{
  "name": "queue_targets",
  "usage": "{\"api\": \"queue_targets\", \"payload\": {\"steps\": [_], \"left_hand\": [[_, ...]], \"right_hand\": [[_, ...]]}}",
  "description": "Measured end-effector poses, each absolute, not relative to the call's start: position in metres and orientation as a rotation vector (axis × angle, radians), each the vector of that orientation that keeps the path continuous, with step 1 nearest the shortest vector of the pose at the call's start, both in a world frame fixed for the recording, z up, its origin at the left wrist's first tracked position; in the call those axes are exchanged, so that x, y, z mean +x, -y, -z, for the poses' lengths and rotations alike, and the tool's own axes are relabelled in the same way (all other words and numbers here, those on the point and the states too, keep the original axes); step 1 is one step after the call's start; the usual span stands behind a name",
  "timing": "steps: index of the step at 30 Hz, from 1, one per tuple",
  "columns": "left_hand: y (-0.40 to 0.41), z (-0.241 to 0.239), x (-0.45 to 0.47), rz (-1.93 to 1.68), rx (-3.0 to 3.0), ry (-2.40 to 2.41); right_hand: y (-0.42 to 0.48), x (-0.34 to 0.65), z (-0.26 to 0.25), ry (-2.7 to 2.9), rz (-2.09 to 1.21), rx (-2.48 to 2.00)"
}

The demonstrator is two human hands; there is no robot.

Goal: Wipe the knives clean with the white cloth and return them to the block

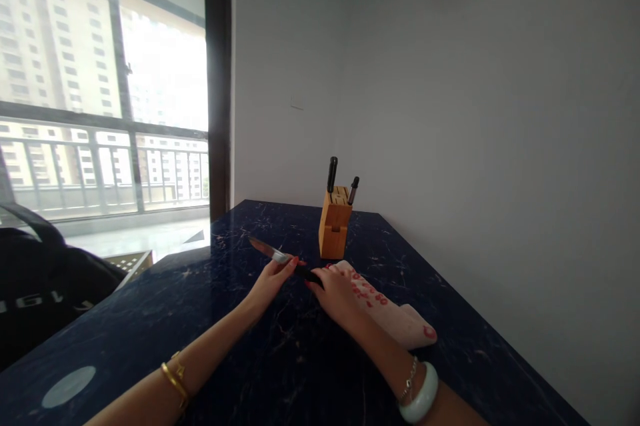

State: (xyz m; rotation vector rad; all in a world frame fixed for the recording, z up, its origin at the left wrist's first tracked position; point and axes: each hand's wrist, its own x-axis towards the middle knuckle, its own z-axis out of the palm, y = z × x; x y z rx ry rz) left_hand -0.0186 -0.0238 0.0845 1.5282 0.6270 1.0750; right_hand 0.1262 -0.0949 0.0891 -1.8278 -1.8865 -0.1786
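Both hands are on one kitchen knife (268,250), which slants above the dark table with its blade toward the far left. My right hand (334,286) is closed round the black handle. Near the base of the blade, my left hand (276,275) pinches the knife between thumb and fingers. A pinkish cloth (395,319) with red marks lies beside and partly behind my right hand. Just beyond the hands stands a wooden knife block (333,233), upright, with a black-handled tool (332,175) and a second dark handle (354,191) sticking out of its top.
The blue marbled table (240,359) narrows toward the grey wall (480,146). A pale round spot (69,387) shows at its near left. Left of the table are a black bag (45,286) and a large window (165,79).
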Motion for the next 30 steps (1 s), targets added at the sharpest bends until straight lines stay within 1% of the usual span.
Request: {"api": "queue_targets", "payload": {"steps": [4,8,14,18,25,30], "left_hand": [[0.012,-0.080,-0.024,-1.174,1.579,-0.916],[0.011,-0.072,-0.022,-1.240,1.433,-0.795],[0.009,-0.069,-0.024,-1.177,1.307,-0.788],[0.010,-0.073,-0.026,-1.115,1.230,-0.769],[0.012,-0.070,-0.022,-0.983,1.294,-0.788],[0.006,-0.063,-0.020,-0.931,1.351,-0.810]], "right_hand": [[0.094,0.139,-0.090,1.912,0.320,-1.829],[0.092,0.146,-0.080,1.835,0.452,-1.890],[0.089,0.160,-0.071,1.910,0.402,-1.952],[0.089,0.161,-0.073,1.862,0.459,-2.030],[0.091,0.169,-0.075,1.846,0.442,-2.102],[0.089,0.170,-0.086,1.738,0.462,-2.146]]}}
